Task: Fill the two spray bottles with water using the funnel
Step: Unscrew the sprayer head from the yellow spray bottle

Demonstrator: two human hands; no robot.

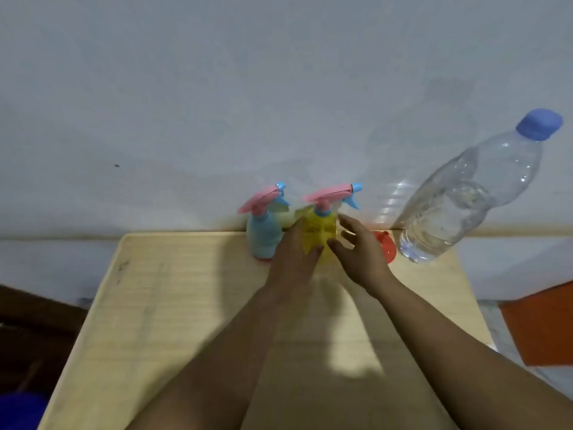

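Two spray bottles with pink and blue trigger heads stand upright at the table's far edge, against the wall: a blue spray bottle on the left and a yellow spray bottle beside it. My left hand holds the yellow bottle from its left, thumb across the front. My right hand hovers at the bottle's right side with fingers spread, holding nothing. A red funnel lies behind my right hand, partly hidden. A large clear water bottle with a blue cap stands at the far right, holding water.
The light wooden table stands against a pale wall. An orange object sits beyond the table's right edge. Dark things and a blue object lie low on the left.
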